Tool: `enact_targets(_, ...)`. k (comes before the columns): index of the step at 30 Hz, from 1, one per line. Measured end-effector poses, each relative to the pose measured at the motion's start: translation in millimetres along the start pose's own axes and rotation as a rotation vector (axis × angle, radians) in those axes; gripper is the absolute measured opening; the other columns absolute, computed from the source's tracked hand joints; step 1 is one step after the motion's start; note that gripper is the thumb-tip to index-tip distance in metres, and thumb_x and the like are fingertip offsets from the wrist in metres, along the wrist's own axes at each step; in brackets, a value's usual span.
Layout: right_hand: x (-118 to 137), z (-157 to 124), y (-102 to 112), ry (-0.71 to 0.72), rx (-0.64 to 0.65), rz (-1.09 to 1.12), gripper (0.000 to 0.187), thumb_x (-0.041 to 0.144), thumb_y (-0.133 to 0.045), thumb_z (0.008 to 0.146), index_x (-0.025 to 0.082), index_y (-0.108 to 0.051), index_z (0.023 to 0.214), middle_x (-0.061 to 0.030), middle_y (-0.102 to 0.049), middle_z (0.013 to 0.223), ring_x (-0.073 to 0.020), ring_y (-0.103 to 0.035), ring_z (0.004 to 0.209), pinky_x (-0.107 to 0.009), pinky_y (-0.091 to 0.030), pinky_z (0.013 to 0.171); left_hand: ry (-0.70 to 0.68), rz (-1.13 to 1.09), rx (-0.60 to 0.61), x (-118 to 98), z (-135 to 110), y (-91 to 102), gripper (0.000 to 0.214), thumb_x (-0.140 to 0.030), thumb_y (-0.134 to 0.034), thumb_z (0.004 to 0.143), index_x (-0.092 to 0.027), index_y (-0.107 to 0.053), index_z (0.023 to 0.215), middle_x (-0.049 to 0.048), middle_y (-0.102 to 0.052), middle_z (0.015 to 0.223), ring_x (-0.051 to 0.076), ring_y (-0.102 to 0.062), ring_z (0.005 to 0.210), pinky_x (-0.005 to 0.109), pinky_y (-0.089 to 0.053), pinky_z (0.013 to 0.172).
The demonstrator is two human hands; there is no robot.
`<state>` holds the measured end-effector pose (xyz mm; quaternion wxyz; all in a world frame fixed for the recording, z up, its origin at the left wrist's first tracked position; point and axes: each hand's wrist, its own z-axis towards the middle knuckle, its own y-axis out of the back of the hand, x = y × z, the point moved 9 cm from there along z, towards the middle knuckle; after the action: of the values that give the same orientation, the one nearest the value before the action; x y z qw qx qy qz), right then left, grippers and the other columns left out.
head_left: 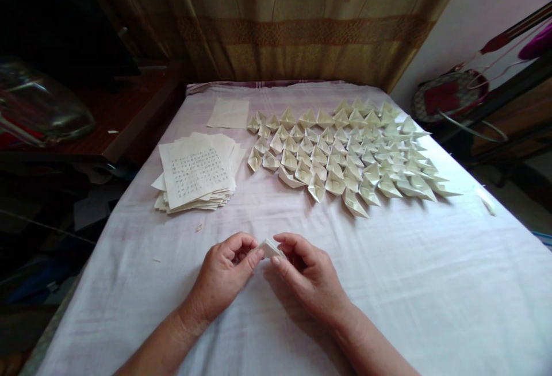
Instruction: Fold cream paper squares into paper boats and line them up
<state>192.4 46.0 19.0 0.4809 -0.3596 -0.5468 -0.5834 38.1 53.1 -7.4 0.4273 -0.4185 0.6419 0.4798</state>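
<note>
A small piece of folded paper [269, 248] is held up between my two hands, above the near half of the table. My left hand [230, 264] pinches its left corner between thumb and fingers. On the opposite side, my right hand [307, 272] grips the lower right edge, thumb in front and fingers curled behind. Beyond the hands, to the right, several rows of folded paper boats [334, 183] stand close together. To the left lies a stack of paper sheets [196, 175], the top one covered with rows of handwriting.
A single blank sheet [228, 112] lies behind the stack. The table's cloth [142, 313] is pale, with small paper scraps [199, 227] on it. A brown curtain [293, 31] hangs behind. A dark wooden cabinet [142, 100] with a clear plastic container [47, 106] stands left; a bag [448, 94] is at right.
</note>
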Motion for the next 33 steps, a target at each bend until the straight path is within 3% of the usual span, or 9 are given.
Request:
enact_targets(3, 2.1, -0.4, -4.4, 0.007, 0.046, -0.074, 0.014, 0.026, -0.057, 0.086, 0.017, -0.068, 0.083, 0.0022, -0.061, 0.060, -0.0091, -0.050, 0.051, -0.019, -0.037, 0.049, 0.063, -0.070, 0.024, 4.4, 0.7, -4.0, 0.023, -0.040, -0.063, 0.082, -0.018, -0.060, 0.077, -0.0047, -0.053, 0.057, 0.008, -0.047, 0.047, 0.018, -0.037, 0.045)
enact_targets(6, 4.7, -0.7, -5.3, 0.020, 0.057, -0.144, 0.027, 0.028, -0.054, 0.089, 0.017, -0.061, 0.065, 0.0036, -0.053, 0.051, -0.0079, -0.045, 0.048, -0.019, -0.032, 0.047, 0.075, -0.065, 0.029, 5.3, 1.5, -5.0, 0.024, -0.040, -0.064, 0.080, -0.017, -0.061, 0.075, -0.0040, -0.054, 0.057, 0.009, -0.049, 0.048, 0.018, -0.038, 0.045)
enact_targets(9, 4.0, -0.6, -5.0, 0.018, 0.057, -0.168, 0.032, 0.030, -0.053, 0.089, 0.017, -0.055, 0.060, 0.0043, -0.049, 0.049, -0.0072, -0.042, 0.047, -0.019, -0.030, 0.047, 0.079, -0.073, 0.054, 5.5, 1.9, -7.0, 0.025, -0.041, -0.064, 0.080, -0.017, -0.063, 0.077, -0.0031, -0.057, 0.059, 0.009, -0.049, 0.049, 0.018, -0.039, 0.046)
enact_targets(14, -6.4, -0.5, -8.4, -0.072, 0.112, -0.117, 0.033, 0.036, -0.055, 0.088, 0.017, -0.058, 0.062, 0.0041, -0.050, 0.050, -0.0076, -0.042, 0.048, -0.018, -0.031, 0.047, 0.059, -0.084, 0.107, -0.1, 2.2, -10.6, 0.025, -0.040, -0.065, 0.081, -0.016, -0.068, 0.088, -0.0003, -0.065, 0.070, 0.011, -0.056, 0.060, 0.020, -0.046, 0.056)
enact_targets(18, -10.2, -0.5, -9.1, -0.118, 0.134, -0.070, 0.036, 0.040, -0.052, 0.090, 0.017, -0.061, 0.064, 0.0028, -0.052, 0.051, -0.0088, -0.045, 0.049, -0.019, -0.033, 0.047, 0.089, -0.118, 0.113, 0.8, 2.6, -10.0, 0.026, -0.042, -0.064, 0.081, -0.016, -0.067, 0.083, -0.0013, -0.062, 0.067, 0.009, -0.050, 0.052, 0.018, -0.040, 0.047)
enact_targets(25, -0.4, 2.1, -6.1, -0.026, 0.106, -0.105, 0.033, 0.033, -0.048, 0.092, 0.018, -0.057, 0.064, 0.0019, -0.056, 0.054, -0.0095, -0.049, 0.050, -0.019, -0.037, 0.051, 0.138, -0.212, 0.128, -2.1, 3.6, -8.9, 0.028, -0.044, -0.070, 0.075, -0.016, -0.064, 0.072, -0.0009, -0.064, 0.065, 0.006, -0.047, 0.047, 0.018, -0.038, 0.044)
enact_targets(28, -2.7, 1.9, -6.1, -0.053, 0.100, -0.059, 0.034, 0.033, -0.048, 0.093, 0.019, -0.055, 0.063, 0.0025, -0.055, 0.052, -0.0092, -0.049, 0.049, -0.019, -0.037, 0.049, 0.169, -0.210, 0.146, -2.8, 3.3, -11.1, 0.030, -0.046, -0.068, 0.076, -0.016, -0.064, 0.074, -0.0008, -0.064, 0.064, 0.006, -0.045, 0.043, 0.017, -0.032, 0.039)
enact_targets(31, -8.1, 0.4, -8.4, -0.088, 0.113, 0.011, 0.033, 0.034, -0.049, 0.094, 0.018, -0.057, 0.065, 0.0024, -0.055, 0.054, -0.0090, -0.050, 0.050, -0.019, -0.039, 0.049, 0.206, -0.224, 0.105, -0.1, 3.4, -8.0, 0.034, -0.048, -0.068, 0.076, -0.016, -0.064, 0.087, -0.0018, -0.064, 0.064, 0.006, -0.046, 0.042, 0.016, -0.027, 0.035)
enact_targets(33, -9.3, -0.6, -8.6, -0.076, 0.104, 0.070, 0.022, 0.032, -0.050, 0.093, 0.018, -0.064, 0.084, 0.0022, -0.059, 0.061, -0.0092, -0.051, 0.052, -0.019, -0.041, 0.050, 0.227, -0.258, 0.063, 2.0, 3.2, -4.1, 0.043, -0.048, -0.069, 0.074, -0.017, -0.061, 0.101, -0.0032, -0.064, 0.066, 0.006, -0.047, 0.041, 0.015, -0.026, 0.034)
